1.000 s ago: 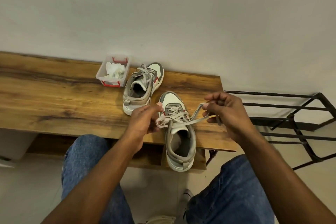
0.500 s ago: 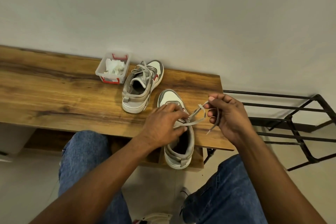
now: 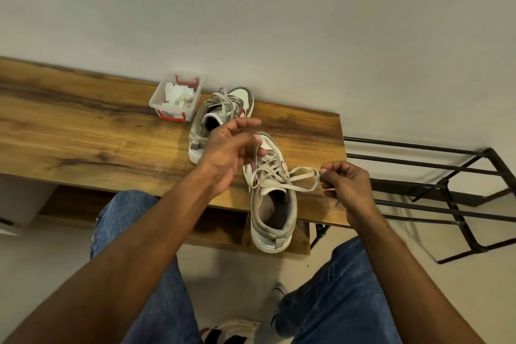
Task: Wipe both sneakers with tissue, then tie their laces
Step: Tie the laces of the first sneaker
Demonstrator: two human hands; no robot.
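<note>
The near sneaker (image 3: 272,198) lies on the desk (image 3: 83,148), heel toward the person and overhanging the front edge, toe toward the wall, so its long axis runs away from the body. Its lace (image 3: 303,180) is mid-tie. The right hand (image 3: 344,184), just right of the shoe, is curled with fingertips pinching a loop that stretches sideways from the eyelets, across the shoe's axis. The left hand (image 3: 231,153) hovers over the toe end, fingers loosely curled round the other strand, which rises from the tongue into that grip; how firmly it pinches I cannot tell for sure.

The coming move likely turns on this: the loop lies right of the knot, the free strand up and left, so the left hand is better placed to wrap over and across toward the right hand.

The far sneaker (image 3: 220,120) sits behind the left hand, laces loose. A box (image 3: 177,98) with tissue stands beside it.
</note>
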